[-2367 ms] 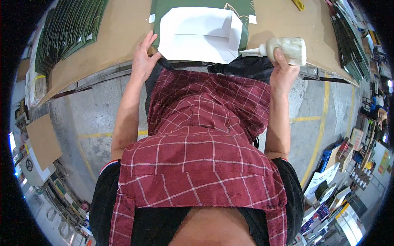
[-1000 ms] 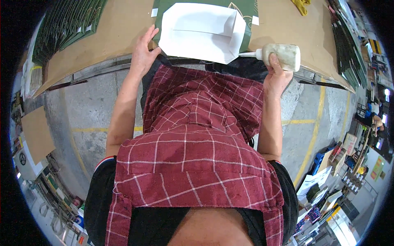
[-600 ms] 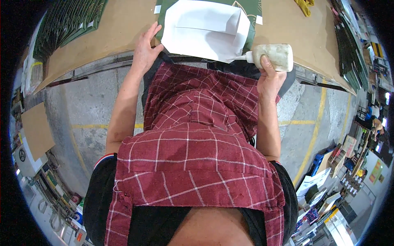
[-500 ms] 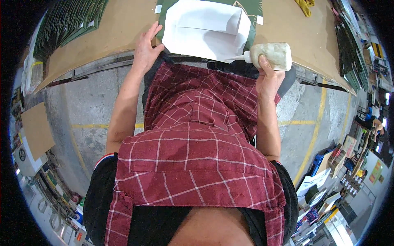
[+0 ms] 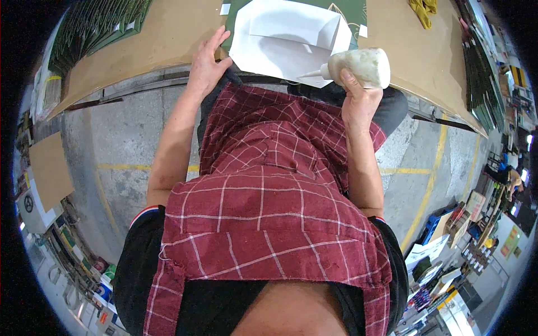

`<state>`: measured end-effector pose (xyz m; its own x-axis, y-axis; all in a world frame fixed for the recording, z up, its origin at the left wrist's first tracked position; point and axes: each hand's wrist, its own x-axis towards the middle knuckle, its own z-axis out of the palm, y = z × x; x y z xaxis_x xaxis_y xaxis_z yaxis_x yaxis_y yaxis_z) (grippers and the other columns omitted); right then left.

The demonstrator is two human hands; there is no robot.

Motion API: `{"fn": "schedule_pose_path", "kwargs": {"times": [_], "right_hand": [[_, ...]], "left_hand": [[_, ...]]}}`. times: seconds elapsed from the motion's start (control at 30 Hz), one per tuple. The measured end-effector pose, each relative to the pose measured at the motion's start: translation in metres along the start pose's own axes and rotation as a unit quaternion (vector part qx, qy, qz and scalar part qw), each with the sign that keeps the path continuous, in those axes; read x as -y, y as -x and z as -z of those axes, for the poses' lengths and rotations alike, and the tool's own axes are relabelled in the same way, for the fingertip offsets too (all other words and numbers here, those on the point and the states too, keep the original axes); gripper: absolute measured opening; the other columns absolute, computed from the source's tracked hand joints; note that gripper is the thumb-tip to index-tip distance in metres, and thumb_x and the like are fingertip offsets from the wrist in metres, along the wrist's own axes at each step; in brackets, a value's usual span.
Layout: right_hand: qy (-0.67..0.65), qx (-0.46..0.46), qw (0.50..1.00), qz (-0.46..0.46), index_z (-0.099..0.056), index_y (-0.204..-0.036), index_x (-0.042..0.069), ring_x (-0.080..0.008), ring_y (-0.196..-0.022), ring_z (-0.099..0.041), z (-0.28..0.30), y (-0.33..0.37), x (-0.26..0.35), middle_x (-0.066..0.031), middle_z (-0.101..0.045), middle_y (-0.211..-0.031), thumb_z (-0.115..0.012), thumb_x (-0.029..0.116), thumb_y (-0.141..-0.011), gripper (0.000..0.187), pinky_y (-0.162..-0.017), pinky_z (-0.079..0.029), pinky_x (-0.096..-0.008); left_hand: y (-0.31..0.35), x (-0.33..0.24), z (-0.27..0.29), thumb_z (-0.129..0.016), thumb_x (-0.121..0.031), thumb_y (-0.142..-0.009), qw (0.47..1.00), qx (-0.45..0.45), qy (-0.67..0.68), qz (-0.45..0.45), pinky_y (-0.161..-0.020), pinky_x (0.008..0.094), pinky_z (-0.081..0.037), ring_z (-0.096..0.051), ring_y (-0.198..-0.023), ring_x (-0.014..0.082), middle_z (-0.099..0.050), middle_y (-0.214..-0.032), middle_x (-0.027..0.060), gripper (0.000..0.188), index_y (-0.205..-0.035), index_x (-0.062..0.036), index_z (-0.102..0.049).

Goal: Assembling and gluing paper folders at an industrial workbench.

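Note:
A green printed paper bag (image 5: pixel 358 17) lies on the cardboard-covered bench, its white folded end (image 5: pixel 280 60) spread into a many-sided shape. My right hand (image 5: pixel 360 103) grips a whitish, smudged squeeze bottle (image 5: pixel 367 67) with a thin nozzle. The bottle is tilted on its side, and its nozzle tip points left over the white end's near edge. Whether the tip touches the paper, I cannot tell. At the bag's left side, my left hand (image 5: pixel 208 70) rests with its fingers stretched out and its thumb by the white corner.
Stacks of folded green bags stand at the bench's left (image 5: pixel 92 33) and right (image 5: pixel 482 73). A yellow glove (image 5: pixel 424 12) lies at the far right of the brown cardboard (image 5: pixel 414 61). Below the bench edge, yellow lines (image 5: pixel 428 190) cross the concrete floor.
The squeeze bottle in my right hand has moved left, carrying its nozzle further over the white paper. The bag and my left hand appear slightly further right in the view.

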<state>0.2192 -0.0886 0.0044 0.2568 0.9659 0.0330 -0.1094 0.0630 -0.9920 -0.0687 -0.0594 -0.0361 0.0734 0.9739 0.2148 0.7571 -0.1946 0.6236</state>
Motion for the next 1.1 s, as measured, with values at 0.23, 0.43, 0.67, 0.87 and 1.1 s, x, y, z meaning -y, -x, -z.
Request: {"fn": "schedule_pose_path", "kwargs": {"times": [0.23, 0.43, 0.67, 0.87, 1.1], "right_hand": [[-0.002, 0.018, 1.000, -0.021, -0.050, -0.108, -0.004, -0.0213, -0.090, -0.057, -0.018, -0.003, -0.001, -0.0128, -0.057, -0.100, -0.067, -0.001, -0.070, 0.042, -0.075, -0.050, -0.0320], [-0.032, 0.019, 0.999, 0.014, -0.059, -0.093, -0.005, -0.0176, -0.080, -0.057, -0.033, -0.004, -0.001, -0.0098, -0.061, -0.087, -0.074, 0.008, -0.066, 0.034, -0.074, -0.045, -0.0278], [-0.070, 0.045, 0.996, 0.012, -0.057, -0.096, -0.004, -0.0181, -0.083, -0.057, -0.052, -0.006, -0.005, -0.0098, -0.060, -0.090, -0.074, 0.007, -0.066, 0.036, -0.075, -0.045, -0.0288], [-0.075, 0.079, 0.994, 0.018, -0.057, -0.095, -0.004, -0.0184, -0.080, -0.058, -0.066, -0.007, -0.002, -0.0097, -0.061, -0.088, -0.073, 0.005, -0.067, 0.033, -0.073, -0.047, -0.0285], [-0.075, 0.101, 0.992, 0.019, -0.058, -0.093, -0.004, -0.0185, -0.079, -0.058, -0.080, -0.005, 0.000, -0.0107, -0.061, -0.087, -0.073, 0.006, -0.067, 0.032, -0.071, -0.048, -0.0281]], "left_hand": [[-0.001, 0.000, -0.001, -0.063, -0.007, -0.070, 0.999, 0.021, 0.022, 0.040, -0.095, 0.0365, -0.034, -0.044, -0.108, 0.0270, -0.050, -0.122, 0.0030, 0.068, -0.131, -0.0123, -0.034], [-0.001, -0.001, -0.001, -0.063, -0.007, -0.069, 0.999, 0.010, 0.038, 0.017, -0.094, 0.0358, -0.036, -0.045, -0.104, 0.0268, -0.050, -0.122, 0.0005, 0.069, -0.131, -0.0119, -0.033], [-0.001, -0.002, -0.001, -0.063, -0.006, -0.068, 0.999, 0.009, 0.029, 0.017, -0.094, 0.0355, -0.035, -0.045, -0.104, 0.0265, -0.050, -0.123, -0.0011, 0.070, -0.131, -0.0099, -0.032], [-0.001, -0.001, -0.003, -0.063, -0.006, -0.068, 1.000, 0.001, 0.031, -0.001, -0.093, 0.0367, -0.036, -0.047, -0.101, 0.0271, -0.051, -0.123, -0.0003, 0.071, -0.131, -0.0096, -0.032], [0.002, -0.003, 0.000, -0.063, -0.006, -0.071, 0.999, 0.013, 0.032, 0.017, -0.095, 0.0359, -0.035, -0.043, -0.111, 0.0272, -0.049, -0.125, -0.0006, 0.072, -0.133, -0.0139, -0.029]]}}
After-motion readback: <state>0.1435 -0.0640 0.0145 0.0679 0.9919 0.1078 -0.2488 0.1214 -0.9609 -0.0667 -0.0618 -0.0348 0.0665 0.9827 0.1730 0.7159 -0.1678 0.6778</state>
